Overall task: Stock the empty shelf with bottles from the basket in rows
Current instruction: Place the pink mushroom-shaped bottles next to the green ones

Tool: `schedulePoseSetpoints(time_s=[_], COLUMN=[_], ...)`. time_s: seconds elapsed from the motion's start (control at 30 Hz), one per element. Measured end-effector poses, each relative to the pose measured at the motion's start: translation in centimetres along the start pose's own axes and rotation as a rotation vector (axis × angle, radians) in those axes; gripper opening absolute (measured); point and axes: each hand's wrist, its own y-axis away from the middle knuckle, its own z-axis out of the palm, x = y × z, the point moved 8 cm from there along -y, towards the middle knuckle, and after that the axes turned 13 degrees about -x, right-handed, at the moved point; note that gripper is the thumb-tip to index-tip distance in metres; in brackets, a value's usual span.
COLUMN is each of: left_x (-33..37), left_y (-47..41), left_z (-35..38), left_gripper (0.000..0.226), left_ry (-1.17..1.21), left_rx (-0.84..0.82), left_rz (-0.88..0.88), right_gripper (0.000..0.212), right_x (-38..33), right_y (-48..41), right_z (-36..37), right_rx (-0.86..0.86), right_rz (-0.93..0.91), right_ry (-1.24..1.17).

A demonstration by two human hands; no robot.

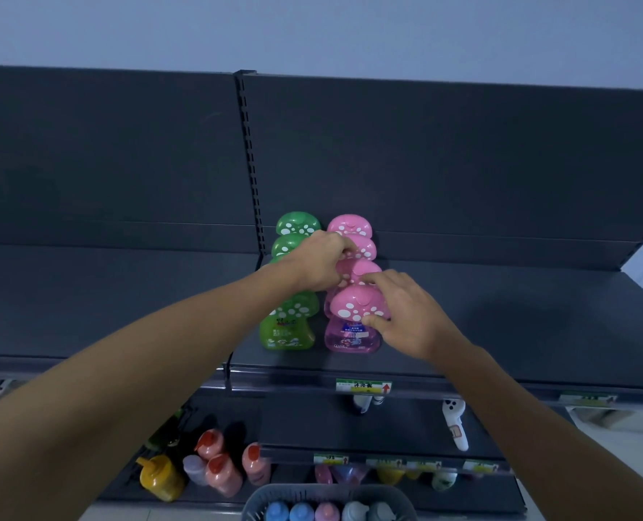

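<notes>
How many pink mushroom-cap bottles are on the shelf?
4, in one row front to back: front, second, third, rearmost by the back panel. Hands cover parts; none seems hidden.

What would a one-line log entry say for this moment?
stage: aligning pink row | left hand: on pink bottles | right hand: on front pink bottle | green row: placed

dim bluish light, soft shadows on the shelf (500,314), wide-angle bowing and blur toward the edges
</notes>
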Motion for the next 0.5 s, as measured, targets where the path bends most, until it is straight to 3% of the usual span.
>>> schedulePoseSetpoints(time_s=[0.13,0.5], left_x=[-0.3,3.0], left_y=[0.9,7.1], left_z=[-0.9,-1.4], left_gripper=[0.057,0.036], left_ry=[0.007,0.068], left_rx=[0.045,0.192], left_rz=[-0.069,-0.112], right_gripper=[0.059,0.05], right_x=[-0.1,-1.0], right_y=[0.5,5.6], right_z=[-0.9,-2.3], right_rx=[0.018,0.088], right_rz=[0.018,0.025], right_ry=[0.02,0.063])
